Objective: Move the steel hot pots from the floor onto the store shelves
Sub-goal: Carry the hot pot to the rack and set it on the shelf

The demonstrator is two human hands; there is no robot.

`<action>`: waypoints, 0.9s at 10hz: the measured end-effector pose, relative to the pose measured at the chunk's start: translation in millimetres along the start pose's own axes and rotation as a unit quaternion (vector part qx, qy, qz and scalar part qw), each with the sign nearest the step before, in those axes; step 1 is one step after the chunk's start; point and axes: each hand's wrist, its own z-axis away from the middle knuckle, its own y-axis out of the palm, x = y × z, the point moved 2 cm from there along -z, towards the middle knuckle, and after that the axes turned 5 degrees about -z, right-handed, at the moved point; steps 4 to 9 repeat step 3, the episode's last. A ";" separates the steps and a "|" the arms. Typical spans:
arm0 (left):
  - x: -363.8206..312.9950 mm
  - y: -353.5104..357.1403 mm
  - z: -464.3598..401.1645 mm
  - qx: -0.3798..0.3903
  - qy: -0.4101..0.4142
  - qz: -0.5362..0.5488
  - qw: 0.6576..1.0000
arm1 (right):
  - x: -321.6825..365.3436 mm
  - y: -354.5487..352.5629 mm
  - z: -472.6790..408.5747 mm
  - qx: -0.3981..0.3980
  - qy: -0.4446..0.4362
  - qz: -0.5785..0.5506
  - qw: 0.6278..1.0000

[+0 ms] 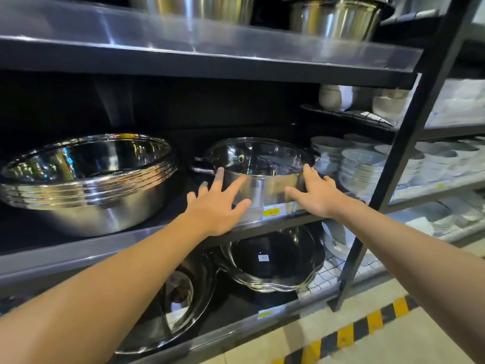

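Observation:
A shiny steel hot pot [265,168] with side handles stands upright on the middle shelf [78,252], near its right end. My left hand [217,203] lies with spread fingers against the pot's left front wall. My right hand [316,191] rests with spread fingers on its right front wall and rim. Neither hand is closed around the pot.
A stack of wide steel basins [86,179] sits left of the pot. More steel pots [333,17] stand on the top shelf, scalloped steel bowls [273,261] on the lower one. White bowls and plates [362,166] fill the neighbouring rack behind a black post [409,135]. Yellow-black floor tape [367,324] runs below.

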 end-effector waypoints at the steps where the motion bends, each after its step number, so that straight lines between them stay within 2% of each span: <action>1: -5.4 2.7 0.1 0.020 -0.004 -0.017 1.000 | -2.4 -2.4 -3.4 0.005 0.005 0.001 1.000; 2: -7.3 1.8 0.7 0.025 -0.011 -0.014 1.000 | -8.1 -5.7 -4.2 0.019 0.017 0.011 1.000; 3: -7.6 -10.3 6.3 0.013 -0.001 -0.024 1.000 | 0.1 -10.1 -1.0 0.001 0.007 0.071 0.997; 9: -7.6 -10.3 6.3 0.013 -0.001 -0.024 1.000 | 0.1 -10.1 -1.0 0.001 0.007 0.071 0.997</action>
